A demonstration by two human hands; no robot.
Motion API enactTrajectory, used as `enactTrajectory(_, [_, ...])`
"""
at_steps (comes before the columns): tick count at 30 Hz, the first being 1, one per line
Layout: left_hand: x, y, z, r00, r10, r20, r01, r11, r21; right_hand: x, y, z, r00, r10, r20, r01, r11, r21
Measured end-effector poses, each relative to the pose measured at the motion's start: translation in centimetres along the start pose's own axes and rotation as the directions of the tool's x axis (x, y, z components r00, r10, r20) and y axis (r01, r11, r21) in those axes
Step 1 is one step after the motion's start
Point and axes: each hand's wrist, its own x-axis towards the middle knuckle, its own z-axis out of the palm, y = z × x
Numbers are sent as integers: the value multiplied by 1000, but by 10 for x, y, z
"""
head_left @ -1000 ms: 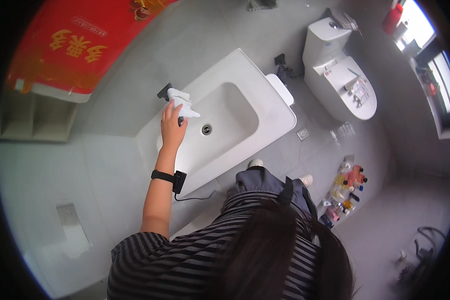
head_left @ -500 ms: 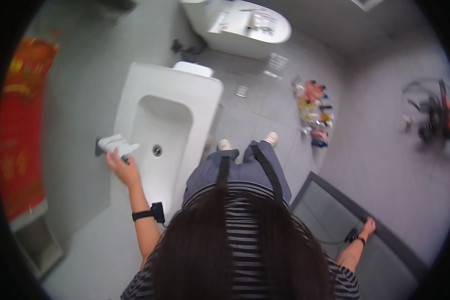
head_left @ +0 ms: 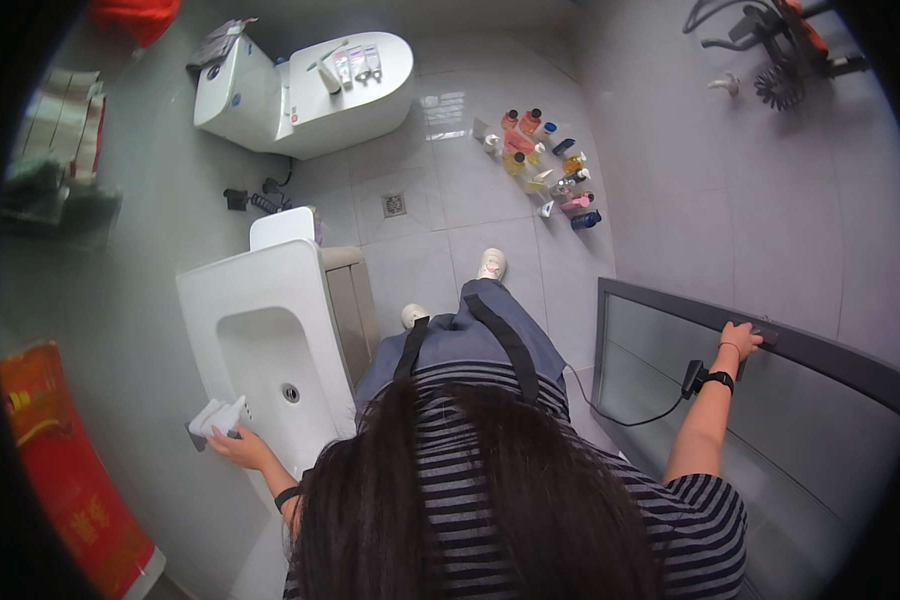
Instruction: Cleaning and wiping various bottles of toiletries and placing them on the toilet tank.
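My left hand [head_left: 238, 448] is closed around a white, crumpled, cloth-like thing [head_left: 217, 414] with a dark grey piece [head_left: 196, 437] at its lower edge. I cannot make out exactly what it is. This hand is raised by the left rim of the white washbasin [head_left: 315, 285]. On the right, my right hand [head_left: 738, 343] is gripping the dark frame of a glass door [head_left: 830, 368] beside a small metal fitting [head_left: 767, 335]. Its fingers are wrapped over the frame's top edge. Each wrist wears a black band; a cable hangs from the device on the right one.
Ahead stands a white toilet [head_left: 395, 85] with tubes and a toothbrush on its closed lid. Several bottles [head_left: 515, 163] stand on the tiled floor by the right wall. A floor drain [head_left: 394, 205] lies between. Black fittings [head_left: 778, 88] and a white tap [head_left: 727, 84] are on the wall.
My view has turned, and the basin, toilet and bottles now sit further left. My left hand still holds the white thing. My right hand stays on the door frame.
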Motion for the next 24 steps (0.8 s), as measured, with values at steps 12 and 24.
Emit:
enactTrajectory(12, [7,-13,26,993,-72,95,62,992,106,7,-15,-4,956,287,59,-292,925,243])
enactTrajectory(24, [9,-10,32,958,-93,273,66,992,107,-8,-26,37,831,404,-382,-183,847,499])
